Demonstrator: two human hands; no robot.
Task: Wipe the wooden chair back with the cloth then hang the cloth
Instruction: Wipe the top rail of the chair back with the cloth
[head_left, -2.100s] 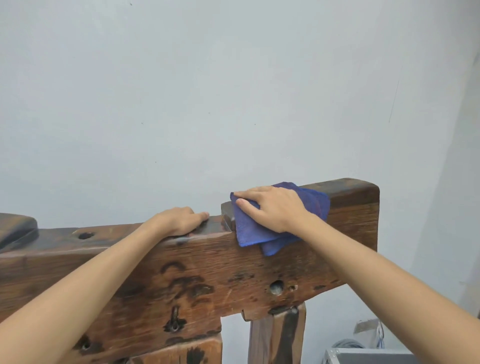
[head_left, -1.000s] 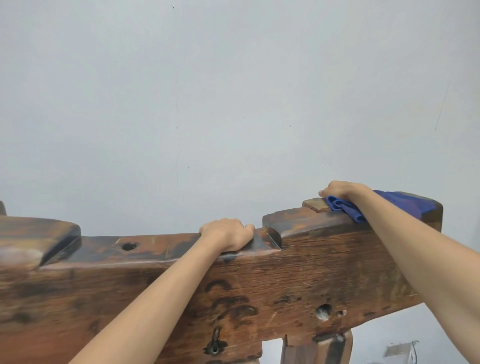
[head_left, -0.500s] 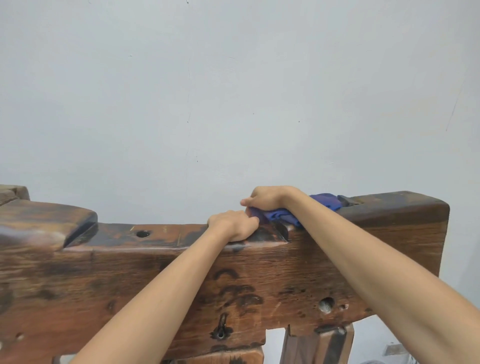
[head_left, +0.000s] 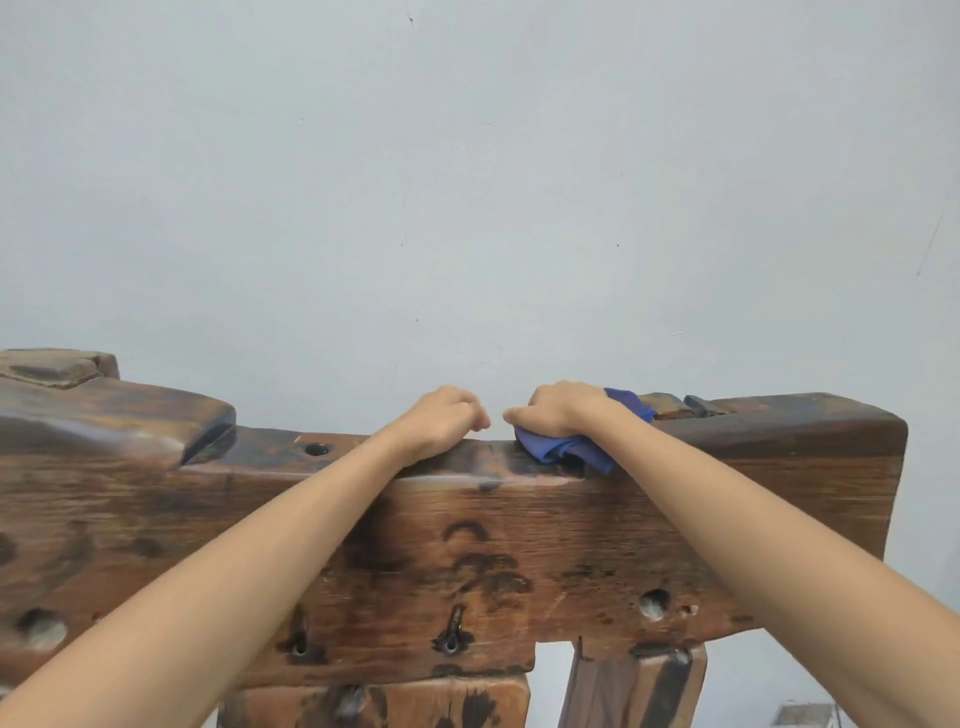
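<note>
The wooden chair back (head_left: 545, 545) is a thick, dark, weathered beam that runs across the lower half of the head view. A blue cloth (head_left: 563, 448) lies bunched on its top edge, just right of centre. My right hand (head_left: 558, 410) presses down on the cloth with its fingers curled over it. My left hand (head_left: 441, 422) rests on the top edge right beside it, fingers curled over the wood, a small gap between the two hands. Most of the cloth is hidden under my right hand.
A plain pale wall (head_left: 467, 182) stands close behind the beam. A raised wooden block (head_left: 104, 415) sits on the beam's left end. Wooden posts (head_left: 634, 686) support the beam from below. A pale box corner (head_left: 805, 717) shows at the bottom right.
My right hand has slid the cloth leftwards along the top edge from the right end to beside my left hand. My left hand has stayed on the same spot.
</note>
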